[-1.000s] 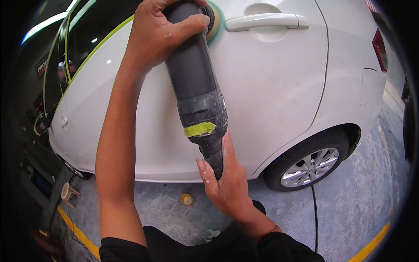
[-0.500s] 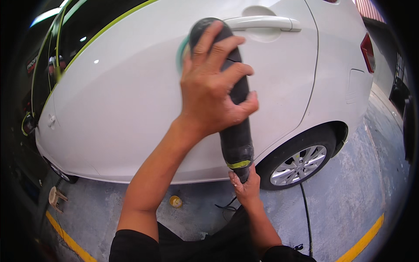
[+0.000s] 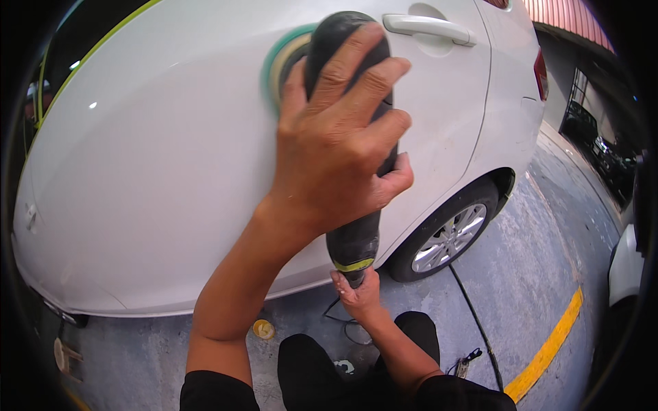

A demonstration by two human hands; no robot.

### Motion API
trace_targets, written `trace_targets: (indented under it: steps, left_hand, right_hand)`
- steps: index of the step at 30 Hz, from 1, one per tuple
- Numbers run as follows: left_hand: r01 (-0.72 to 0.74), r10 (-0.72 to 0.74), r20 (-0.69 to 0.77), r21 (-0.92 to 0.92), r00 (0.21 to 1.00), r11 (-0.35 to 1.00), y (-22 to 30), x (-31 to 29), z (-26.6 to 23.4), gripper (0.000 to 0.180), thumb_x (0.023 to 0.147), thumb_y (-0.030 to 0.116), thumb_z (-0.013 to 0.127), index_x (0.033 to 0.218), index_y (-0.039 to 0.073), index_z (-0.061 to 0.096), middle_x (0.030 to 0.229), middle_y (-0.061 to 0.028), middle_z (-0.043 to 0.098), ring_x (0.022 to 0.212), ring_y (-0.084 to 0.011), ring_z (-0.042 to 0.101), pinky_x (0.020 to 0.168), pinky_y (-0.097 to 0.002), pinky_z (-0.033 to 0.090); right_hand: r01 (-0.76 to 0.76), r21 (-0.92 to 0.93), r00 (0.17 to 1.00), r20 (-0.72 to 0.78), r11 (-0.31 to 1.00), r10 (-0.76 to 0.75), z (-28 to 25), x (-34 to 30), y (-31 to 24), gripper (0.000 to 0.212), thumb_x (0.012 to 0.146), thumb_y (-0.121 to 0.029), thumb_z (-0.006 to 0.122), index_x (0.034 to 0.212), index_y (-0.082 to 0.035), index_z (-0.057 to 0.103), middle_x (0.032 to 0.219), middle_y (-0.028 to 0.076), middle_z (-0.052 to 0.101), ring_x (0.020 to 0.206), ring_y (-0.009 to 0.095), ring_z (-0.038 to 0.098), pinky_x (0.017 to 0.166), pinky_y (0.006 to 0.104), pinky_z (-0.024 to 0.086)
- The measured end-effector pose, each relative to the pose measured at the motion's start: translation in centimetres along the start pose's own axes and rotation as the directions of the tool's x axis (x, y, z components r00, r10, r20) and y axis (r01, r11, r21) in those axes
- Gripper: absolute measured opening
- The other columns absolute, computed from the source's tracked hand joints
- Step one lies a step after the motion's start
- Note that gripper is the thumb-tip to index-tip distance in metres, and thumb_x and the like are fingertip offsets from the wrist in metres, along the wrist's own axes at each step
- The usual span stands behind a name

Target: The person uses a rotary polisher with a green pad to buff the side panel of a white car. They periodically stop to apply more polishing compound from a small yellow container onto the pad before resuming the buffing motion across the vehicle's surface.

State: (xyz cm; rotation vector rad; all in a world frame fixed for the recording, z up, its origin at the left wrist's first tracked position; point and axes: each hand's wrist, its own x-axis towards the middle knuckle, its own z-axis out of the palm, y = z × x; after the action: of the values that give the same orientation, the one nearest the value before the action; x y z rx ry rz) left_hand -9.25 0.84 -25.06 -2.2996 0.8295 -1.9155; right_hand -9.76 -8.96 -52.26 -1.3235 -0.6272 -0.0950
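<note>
A black machine polisher (image 3: 351,246) with a yellow-green band near its rear end is pressed against the white car door (image 3: 151,164). Its round green and yellow foam pad (image 3: 279,63) lies flat on the panel, left of the door handle (image 3: 428,27). My left hand (image 3: 339,137) wraps over the polisher's front body, fingers spread across it. My right hand (image 3: 358,294) grips the rear handle just below the band. The polisher's head is mostly hidden under my left hand.
The car's rear wheel (image 3: 449,236) sits to the right on a grey concrete floor. A black power cord (image 3: 476,322) runs across the floor. A small yellow round pad (image 3: 263,329) lies below the door. A yellow floor line (image 3: 548,349) runs at right.
The polisher and both hands have moved left along the door and closer to the camera, with the pad now further from the door handle.
</note>
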Motion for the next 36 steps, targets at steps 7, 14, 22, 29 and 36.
trace_targets:
  steps: [7,14,22,29,36]
  left_hand:
    - [0.148,-0.141,-0.065,0.121,0.988,0.982,-1.5,-3.2,-5.3,0.034,0.067,0.013,0.07,0.101,0.016,0.077,0.144,-0.0141,0.063,0.151,-0.0468,0.035,0.125,-0.0598,0.03]
    - [0.175,-0.169,-0.075,0.081,0.983,0.981,1.5,-2.3,0.0,0.032,0.066,0.013,0.071,0.098,0.017,0.077,0.143,-0.0128,0.063,0.15,-0.0463,0.035,0.127,-0.0612,0.025]
    - [0.135,-0.134,-0.118,0.0,0.984,0.991,7.2,3.0,11.6,0.029,0.066,0.01,0.074,0.095,0.016,0.076,0.142,-0.0104,0.064,0.15,-0.0474,0.035,0.124,-0.0588,0.03]
    - [0.113,-0.117,-0.168,-0.034,0.979,0.993,13.3,8.5,22.8,0.024,0.062,0.012,0.08,0.085,0.011,0.075,0.136,-0.0128,0.067,0.146,-0.0467,0.041,0.119,-0.0543,0.035]
    - [0.144,-0.148,-0.277,-0.032,0.949,0.989,17.0,15.9,31.9,0.018,0.063,0.02,0.081,0.078,0.013,0.072,0.132,-0.0069,0.065,0.147,-0.0388,0.044,0.102,-0.0634,0.04]
  right_hand:
    - [0.163,-0.246,0.973,0.203,0.955,-0.114,-1.1,0.7,-1.7,0.064,0.095,-0.046,0.074,0.137,-0.002,0.055,0.101,0.02,0.073,0.088,0.041,0.073,0.079,0.0428,0.058]
    - [0.187,-0.231,0.975,0.16,0.955,-0.152,-7.0,2.5,-0.7,0.076,0.095,-0.063,0.066,0.139,-0.003,0.055,0.098,0.022,0.071,0.088,0.044,0.071,0.078,0.0443,0.057]
    - [0.139,-0.235,0.989,0.092,0.962,-0.12,-19.7,6.0,-0.3,0.072,0.096,-0.063,0.064,0.134,-0.002,0.059,0.09,0.018,0.07,0.081,0.036,0.072,0.076,0.0395,0.055]
    - [0.091,-0.234,0.996,0.022,0.968,-0.088,-33.0,8.8,1.8,0.075,0.095,-0.069,0.062,0.122,0.001,0.064,0.08,0.014,0.069,0.072,0.026,0.069,0.07,0.0381,0.053]
    - [0.134,-0.234,0.983,-0.093,0.963,-0.159,-44.3,14.4,-1.8,0.081,0.092,-0.08,0.057,0.105,0.0,0.063,0.062,-0.001,0.056,0.051,0.007,0.052,0.048,0.0252,0.039]
